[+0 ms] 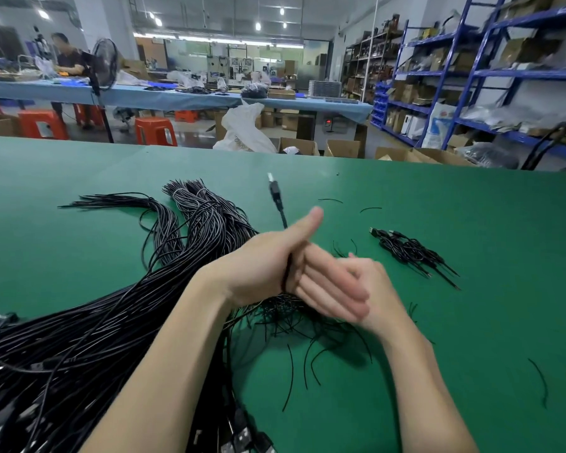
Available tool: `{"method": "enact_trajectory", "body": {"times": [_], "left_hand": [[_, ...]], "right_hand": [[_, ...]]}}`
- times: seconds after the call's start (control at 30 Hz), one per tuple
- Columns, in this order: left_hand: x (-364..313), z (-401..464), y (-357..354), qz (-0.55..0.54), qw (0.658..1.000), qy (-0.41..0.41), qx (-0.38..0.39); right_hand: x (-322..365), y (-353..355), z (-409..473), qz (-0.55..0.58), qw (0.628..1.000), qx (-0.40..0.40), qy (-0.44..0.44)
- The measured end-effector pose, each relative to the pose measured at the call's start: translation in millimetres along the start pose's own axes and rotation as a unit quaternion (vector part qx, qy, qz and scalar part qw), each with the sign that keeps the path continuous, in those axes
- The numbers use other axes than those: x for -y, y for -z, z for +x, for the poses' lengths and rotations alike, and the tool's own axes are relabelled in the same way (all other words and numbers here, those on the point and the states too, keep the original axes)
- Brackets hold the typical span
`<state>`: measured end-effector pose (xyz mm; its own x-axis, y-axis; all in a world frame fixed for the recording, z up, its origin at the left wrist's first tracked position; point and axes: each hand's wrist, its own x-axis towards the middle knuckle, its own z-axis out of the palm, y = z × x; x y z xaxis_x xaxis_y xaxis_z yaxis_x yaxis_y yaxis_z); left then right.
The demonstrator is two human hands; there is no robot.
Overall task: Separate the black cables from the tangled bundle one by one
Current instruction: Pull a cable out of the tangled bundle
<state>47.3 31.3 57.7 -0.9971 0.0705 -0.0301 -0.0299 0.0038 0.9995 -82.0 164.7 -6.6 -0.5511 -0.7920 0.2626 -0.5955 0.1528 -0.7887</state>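
Both hands meet above the middle of the green counter point(438, 207). Crossing in from the near left, the left hand point(272, 259) has its thumb stuck up and its fingers laid out fairly straight, with a single black cable point(280, 207) caught between the thumb side and the palm; the cable's plug end rises from the hand toward the far side, its metal tip uppermost. Coming from the near right, the right hand point(370, 289) lies partly under the left one's fingers, blurred, so I cannot tell how far it is closed or whether it has hold of anything. Filling the left of the counter from the near edge to the far middle is the tangled bundle point(118, 315) of black cables, its loose ends fanning out at the far end and plugs showing at the near left. To the right of the hands, apart from the bundle, lies a small pile of cables point(412, 251). Several short black wire scraps point(290, 374) are scattered on the counter near and right of the hands.
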Motion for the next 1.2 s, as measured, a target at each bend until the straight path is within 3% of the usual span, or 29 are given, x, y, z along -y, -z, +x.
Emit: {"method": "enact_trajectory", "body": {"times": [0.03,0.1,0.2,0.33,0.5,0.57,0.63,0.7,0.83,0.93,1.0,1.1,1.2], "left_hand": [[0,-2,-2,0.059,0.997,0.034,-0.022],[-2,-3,-6,0.112,0.991,0.075,0.007],[-4,-1,-9,0.155,0.978,0.139,0.033],[1,4,-1,0.217,0.964,0.148,-0.047],[3,8,3,0.204,0.971,0.100,-0.078],[9,13,6,0.215,0.966,0.056,-0.132],[14,18,10,0.208,0.952,-0.002,-0.227],[17,24,11,0.118,0.955,-0.066,-0.264],[13,33,2,-0.146,0.963,-0.157,-0.161],[9,22,4,-0.237,0.956,-0.165,-0.055],[6,11,9,-0.201,0.971,-0.125,0.004],[4,2,8,-0.090,0.994,-0.003,0.067],[8,3,1,0.036,0.992,0.109,0.049]], "right_hand": [[2,3,1,-0.042,0.997,-0.053,0.026],[14,8,5,-0.088,0.988,-0.100,0.076],[32,13,6,-0.151,0.977,-0.100,0.114],[42,27,4,-0.156,0.976,-0.091,0.119],[50,27,4,-0.141,0.979,-0.096,0.108],[49,27,5,-0.107,0.987,-0.094,0.075],[47,30,4,-0.001,0.999,-0.041,0.032],[45,28,2,0.127,0.991,0.043,0.003],[36,10,2,0.200,0.970,0.139,-0.007],[26,4,2,0.184,0.973,0.137,-0.033],[20,8,2,0.111,0.987,0.114,-0.031],[20,17,2,0.006,0.996,0.092,-0.012],[28,28,0,-0.076,0.997,0.034,0.005]]}}
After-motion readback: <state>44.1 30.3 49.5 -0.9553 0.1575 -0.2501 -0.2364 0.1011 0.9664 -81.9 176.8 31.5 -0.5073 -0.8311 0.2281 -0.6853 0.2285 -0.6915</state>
